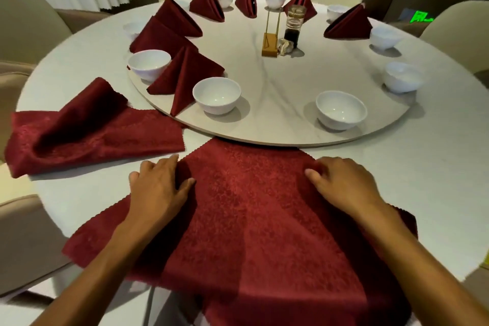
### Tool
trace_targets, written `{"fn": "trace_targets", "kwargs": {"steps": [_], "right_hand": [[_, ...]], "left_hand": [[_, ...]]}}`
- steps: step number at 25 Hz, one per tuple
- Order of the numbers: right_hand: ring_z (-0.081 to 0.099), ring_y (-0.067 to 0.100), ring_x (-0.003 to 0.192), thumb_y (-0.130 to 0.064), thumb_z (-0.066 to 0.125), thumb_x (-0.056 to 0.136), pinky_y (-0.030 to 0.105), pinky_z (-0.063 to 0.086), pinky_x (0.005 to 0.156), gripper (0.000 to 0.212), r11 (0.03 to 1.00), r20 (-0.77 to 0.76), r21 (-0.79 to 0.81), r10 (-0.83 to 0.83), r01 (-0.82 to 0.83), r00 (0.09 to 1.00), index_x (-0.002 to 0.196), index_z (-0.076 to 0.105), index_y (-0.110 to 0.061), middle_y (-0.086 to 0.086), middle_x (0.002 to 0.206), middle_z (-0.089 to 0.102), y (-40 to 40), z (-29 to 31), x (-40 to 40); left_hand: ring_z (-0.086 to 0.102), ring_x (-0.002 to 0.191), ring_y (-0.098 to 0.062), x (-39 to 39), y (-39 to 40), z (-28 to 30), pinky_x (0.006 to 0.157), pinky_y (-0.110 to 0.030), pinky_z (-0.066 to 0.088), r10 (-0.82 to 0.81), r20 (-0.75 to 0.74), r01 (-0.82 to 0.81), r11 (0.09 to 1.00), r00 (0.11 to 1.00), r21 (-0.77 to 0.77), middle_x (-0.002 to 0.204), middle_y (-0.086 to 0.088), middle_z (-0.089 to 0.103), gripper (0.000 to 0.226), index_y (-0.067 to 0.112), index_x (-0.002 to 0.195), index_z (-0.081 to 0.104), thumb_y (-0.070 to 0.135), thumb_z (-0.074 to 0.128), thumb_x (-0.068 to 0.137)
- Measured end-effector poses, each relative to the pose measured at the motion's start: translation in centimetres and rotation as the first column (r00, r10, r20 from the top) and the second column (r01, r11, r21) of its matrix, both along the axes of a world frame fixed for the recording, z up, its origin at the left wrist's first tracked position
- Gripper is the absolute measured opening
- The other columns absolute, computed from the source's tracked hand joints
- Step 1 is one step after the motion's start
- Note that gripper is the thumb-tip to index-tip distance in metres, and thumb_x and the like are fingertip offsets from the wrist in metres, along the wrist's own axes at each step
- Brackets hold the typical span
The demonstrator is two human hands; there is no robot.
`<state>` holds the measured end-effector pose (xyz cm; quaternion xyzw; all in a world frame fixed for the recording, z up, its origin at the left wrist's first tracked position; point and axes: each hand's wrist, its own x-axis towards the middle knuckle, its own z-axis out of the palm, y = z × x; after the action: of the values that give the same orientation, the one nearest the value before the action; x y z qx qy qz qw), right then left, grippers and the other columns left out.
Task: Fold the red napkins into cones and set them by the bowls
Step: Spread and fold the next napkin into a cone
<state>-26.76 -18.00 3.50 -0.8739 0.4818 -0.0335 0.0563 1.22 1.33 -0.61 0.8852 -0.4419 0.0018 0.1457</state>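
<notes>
Now both hands work a red napkin (pixel 254 209) on the tabletop (pixel 436 167).
Left hand (pixel 158 188) and right hand (pixel 344 182) each pinch a far corner fold; finished cones (pixel 185 74) stand beside bowls (pixel 216 95) on the turntable (pixel 291 82).

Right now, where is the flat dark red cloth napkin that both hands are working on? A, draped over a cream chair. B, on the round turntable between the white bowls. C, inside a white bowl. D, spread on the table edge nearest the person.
D: the flat dark red cloth napkin lies on the table edge, with the left hand and right hand holding its far corners.
</notes>
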Motion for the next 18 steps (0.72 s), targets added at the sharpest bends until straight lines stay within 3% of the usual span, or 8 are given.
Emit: {"fn": "trace_targets", "kwargs": {"steps": [3, 7, 10, 11, 12, 14, 16, 18], "right_hand": [[0.061, 0.027, 0.108, -0.051, 0.048, 0.095, 0.035, 0.047, 0.080, 0.045, 0.992, 0.068, 0.108, -0.066, 0.059, 0.995, 0.132, 0.056, -0.028, 0.001, 0.114, 0.068, 0.1, -2.7, 4.0], [0.059, 0.003, 0.065, -0.033, 0.064, 0.088, 0.025, 0.038, 0.055, 0.009, 0.980, 0.396, 0.109, -0.195, 0.164, 0.898, 0.093, 0.068, -0.026, -0.014, 0.063, 0.061, 1.9, -3.8, 1.5], [0.060, 0.004, 0.058, -0.040, 0.061, 0.089, 0.030, 0.047, 0.057, 0.009, 0.952, 0.807, 0.073, -0.231, 0.296, 0.543, 0.088, 0.058, -0.031, -0.014, 0.067, 0.063, 4.0, -2.1, -0.4], [0.061, 0.007, 0.061, -0.040, 0.059, 0.090, 0.033, 0.049, 0.061, 0.009, 0.945, 0.888, -0.004, -0.148, 0.327, 0.437, 0.091, 0.057, -0.031, -0.012, 0.070, 0.065, 3.7, -0.9, -0.3], [0.062, 0.012, 0.065, -0.037, 0.058, 0.091, 0.031, 0.048, 0.064, 0.007, 0.925, 0.919, -0.131, -0.022, 0.357, 0.394, 0.094, 0.057, -0.030, -0.009, 0.074, 0.067, 3.0, 0.4, 0.2], [0.061, 0.019, 0.076, -0.025, 0.058, 0.094, 0.028, 0.041, 0.069, 0.013, 0.868, 0.868, -0.333, 0.131, 0.367, 0.479, 0.106, 0.059, -0.022, 0.006, 0.088, 0.070, -0.1, 3.4, 2.0], [0.061, 0.026, 0.100, -0.023, 0.056, 0.096, 0.035, 0.045, 0.083, 0.042, 0.918, 0.742, -0.295, 0.045, 0.266, 0.669, 0.137, 0.046, -0.015, 0.011, 0.115, 0.066, -3.0, 5.5, 3.8], [0.052, 0.030, 0.120, -0.018, 0.057, 0.094, 0.043, 0.042, 0.101, 0.062, 0.963, 0.582, -0.236, 0.034, 0.129, 0.813, 0.149, 0.030, -0.014, 0.010, 0.137, 0.054, -3.8, 4.4, 3.6]], "left_hand": [[0.061, 0.096, -0.028, -0.3, -0.6, 1.5, 0.078, -0.039, 0.049, 0.033, -0.096, -0.031, 0.999, 0.995, 0.022, 0.106, -0.001, 0.065, 0.023, 0.023, 0.110, 0.068, 0.030, 0.065, 0.089], [0.064, 0.075, -0.016, -3.0, 1.3, 2.2, 0.067, -0.037, 0.050, -0.038, -0.299, -0.029, 0.976, 0.953, -0.217, 0.080, 0.009, 0.066, 0.011, 0.030, 0.092, 0.059, 0.019, 0.061, 0.091], [0.063, 0.069, -0.005, -5.0, 1.9, 3.5, 0.062, -0.033, 0.051, -0.113, -0.328, -0.085, 0.841, 0.938, -0.535, 0.079, 0.015, 0.065, 0.009, 0.033, 0.098, 0.054, 0.026, 0.056, 0.093], [0.062, 0.071, -0.003, -4.8, 1.0, 4.5, 0.063, -0.028, 0.049, -0.125, -0.257, -0.071, 0.768, 0.958, -0.637, 0.084, 0.017, 0.064, 0.008, 0.032, 0.100, 0.054, 0.028, 0.054, 0.093], [0.060, 0.073, -0.003, -4.4, -0.4, 5.8, 0.064, -0.023, 0.046, -0.129, -0.175, -0.036, 0.697, 0.976, -0.716, 0.087, 0.017, 0.062, 0.010, 0.031, 0.102, 0.055, 0.029, 0.052, 0.092], [0.059, 0.081, -0.005, -2.9, -4.2, 8.4, 0.072, -0.022, 0.044, -0.118, -0.082, 0.013, 0.644, 0.990, -0.765, 0.099, 0.017, 0.060, 0.020, 0.025, 0.112, 0.055, 0.025, 0.053, 0.092], [0.058, 0.112, -0.020, -1.5, -7.8, 9.6, 0.089, -0.035, 0.049, -0.150, -0.095, 0.059, 0.781, 0.984, -0.622, 0.140, 0.001, 0.047, 0.048, 0.021, 0.138, 0.044, 0.023, 0.059, 0.093], [0.046, 0.131, -0.028, -1.5, -8.5, 7.9, 0.099, -0.042, 0.044, -0.255, -0.016, 0.228, 0.890, 0.967, -0.396, 0.159, -0.007, 0.023, 0.068, 0.020, 0.151, 0.031, 0.029, 0.062, 0.092]]}}
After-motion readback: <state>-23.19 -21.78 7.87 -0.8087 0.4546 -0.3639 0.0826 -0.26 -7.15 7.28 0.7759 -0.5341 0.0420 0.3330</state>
